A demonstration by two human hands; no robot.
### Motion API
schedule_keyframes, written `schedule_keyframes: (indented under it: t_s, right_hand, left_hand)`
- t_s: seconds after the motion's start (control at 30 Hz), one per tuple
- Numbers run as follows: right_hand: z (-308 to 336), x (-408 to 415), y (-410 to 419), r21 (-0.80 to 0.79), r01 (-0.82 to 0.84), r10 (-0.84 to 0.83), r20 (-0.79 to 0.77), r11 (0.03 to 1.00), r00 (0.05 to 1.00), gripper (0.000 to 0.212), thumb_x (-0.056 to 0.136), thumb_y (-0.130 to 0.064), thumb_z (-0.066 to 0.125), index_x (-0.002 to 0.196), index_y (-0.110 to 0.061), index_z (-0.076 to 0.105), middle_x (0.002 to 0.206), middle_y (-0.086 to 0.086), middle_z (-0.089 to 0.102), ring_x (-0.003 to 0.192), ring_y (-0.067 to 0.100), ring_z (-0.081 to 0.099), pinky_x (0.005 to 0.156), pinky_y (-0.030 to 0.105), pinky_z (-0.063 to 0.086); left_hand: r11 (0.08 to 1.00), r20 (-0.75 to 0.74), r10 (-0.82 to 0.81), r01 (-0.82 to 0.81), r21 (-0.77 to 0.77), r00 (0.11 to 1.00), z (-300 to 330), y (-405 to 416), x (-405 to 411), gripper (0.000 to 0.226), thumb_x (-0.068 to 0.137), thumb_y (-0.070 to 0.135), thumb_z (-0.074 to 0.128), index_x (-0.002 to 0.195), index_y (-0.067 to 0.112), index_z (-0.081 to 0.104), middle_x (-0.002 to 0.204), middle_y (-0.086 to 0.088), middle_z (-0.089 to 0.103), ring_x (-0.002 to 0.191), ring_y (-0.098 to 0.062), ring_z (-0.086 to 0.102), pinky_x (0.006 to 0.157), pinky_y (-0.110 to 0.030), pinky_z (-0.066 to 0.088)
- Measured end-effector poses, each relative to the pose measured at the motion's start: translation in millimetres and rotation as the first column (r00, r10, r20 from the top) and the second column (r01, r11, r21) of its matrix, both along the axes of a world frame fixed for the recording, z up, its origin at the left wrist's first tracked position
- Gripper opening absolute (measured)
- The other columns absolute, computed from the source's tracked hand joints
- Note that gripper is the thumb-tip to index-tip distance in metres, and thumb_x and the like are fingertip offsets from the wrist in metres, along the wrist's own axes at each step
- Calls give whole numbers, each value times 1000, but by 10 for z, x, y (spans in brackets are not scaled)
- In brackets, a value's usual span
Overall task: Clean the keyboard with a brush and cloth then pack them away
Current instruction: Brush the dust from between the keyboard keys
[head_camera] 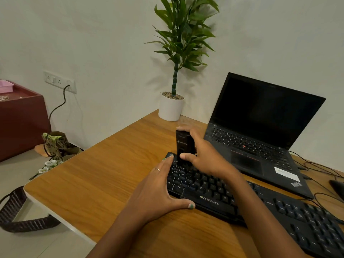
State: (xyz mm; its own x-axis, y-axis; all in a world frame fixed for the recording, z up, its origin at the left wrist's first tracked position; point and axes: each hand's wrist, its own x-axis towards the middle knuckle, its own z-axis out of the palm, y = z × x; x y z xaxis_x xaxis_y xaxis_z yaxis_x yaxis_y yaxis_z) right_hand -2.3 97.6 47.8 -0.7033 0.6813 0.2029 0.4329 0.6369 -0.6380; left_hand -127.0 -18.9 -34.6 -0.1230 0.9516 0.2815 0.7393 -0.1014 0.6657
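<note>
head view: the right hand (202, 155) grips an upright black plastic brush (184, 146) on the black zebronics keyboard (214, 194), top-left keys. the left hand (158, 190), fingers straight, braces its left end. pressing hard could pop a keycap. bristles hidden; the cloth is apparently out of view.

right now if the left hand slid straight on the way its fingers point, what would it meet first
Probably the black brush held upright by the right hand. The left hand lies along the keyboard end, fingertips almost at the brush base; beyond stands the white plant pot. Depth is uncertain.
</note>
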Motion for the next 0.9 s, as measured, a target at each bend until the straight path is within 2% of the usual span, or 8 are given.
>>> schedule_keyframes:
  t_s: [0.13,0.33,0.4,0.53,0.6,0.67,0.77,0.9]
  right_hand:
    - [23,68,106,42,79,-81,46,996,996,67,86,-10,64,129,-47,28,116,-1,51,99,17,55,82,38,54]
    - [-243,-64,52,5,99,-94,-283,995,955,64,86,-8,63,129,-44,31,109,-19,46,97,8,56,80,34,56]
    - [-252,-58,74,-9,104,-101,-318,995,943,64,87,-8,63,130,-42,30,109,-21,44,97,6,56,80,31,55]
    - [-95,49,174,-26,83,-86,-106,996,991,67,87,-8,63,130,-44,27,113,-5,48,99,15,57,82,39,56]
    - [-14,57,193,8,77,-77,-23,997,997,66,87,-8,63,131,-41,27,114,-1,49,94,15,56,80,36,55]
    - [-6,-26,157,38,77,-76,-30,996,997,64,87,-7,63,132,-38,28,114,-1,49,88,14,57,75,34,55]
    - [-118,-195,79,56,83,-76,-117,995,990,65,86,-7,63,134,-37,30,114,-3,48,99,17,56,83,41,54]
    - [-58,-191,102,64,48,-46,-39,997,998,65,86,-8,63,133,-37,29,118,-5,47,103,16,54,86,39,52]
  left_hand:
    - [1000,-10,5,-5,1,1000,0,-1,2,128,55,80,69,153,35,1,157,19,17,138,-1,26,108,-25,33]
    - [1000,-5,-2,2,9,1000,2,10,5,127,55,79,71,153,35,2,157,19,18,138,-1,25,110,-25,33]
    - [1000,-3,-1,1,9,1000,4,8,7,127,55,79,71,153,35,2,157,19,18,138,-1,26,109,-25,33]
    - [1000,-9,2,-2,-8,1000,7,8,4,128,55,80,69,153,35,1,157,19,17,138,-2,26,109,-26,33]
    - [1000,-6,3,-3,-12,1000,1,7,4,128,55,80,69,153,35,1,158,18,17,139,-2,24,111,-27,32]
    - [1000,-6,7,-7,-14,1000,-6,6,0,129,54,81,69,153,35,1,158,17,16,140,-2,23,112,-28,31]
    - [1000,-3,9,-9,-13,1000,-9,1,3,129,54,81,69,154,34,1,159,16,15,141,-2,21,113,-28,30]
    - [1000,-1,7,-7,-15,1000,-1,3,-1,129,55,79,70,154,33,2,159,16,15,141,-2,20,113,-26,28]
